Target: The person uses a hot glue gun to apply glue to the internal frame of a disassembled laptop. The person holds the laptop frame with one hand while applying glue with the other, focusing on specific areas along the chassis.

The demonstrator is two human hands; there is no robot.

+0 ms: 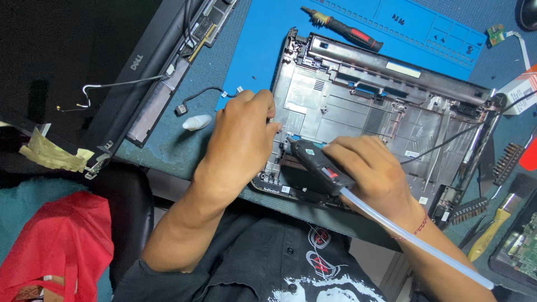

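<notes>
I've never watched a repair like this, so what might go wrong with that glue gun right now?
The glue gun in the right hand has its tip close to the left hand on the laptop base, so hot glue could burn fingers. The long glue stick juts off the desk and could snag.

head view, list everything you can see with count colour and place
laptop base: 1, grey, centre on the mat
mat: 1, blue, under the base
glue gun: 1, black, in the right hand, tip at the base's near-left edge
glue stick: 1, clear, out of the gun's back
screwdriver: 1, black and red, top of the mat
laptop lid: 1, dark, left
bit racks: 2, right edge
red bag: 1, bottom left
left hand: on the base's left edge
right hand: around the gun
</notes>
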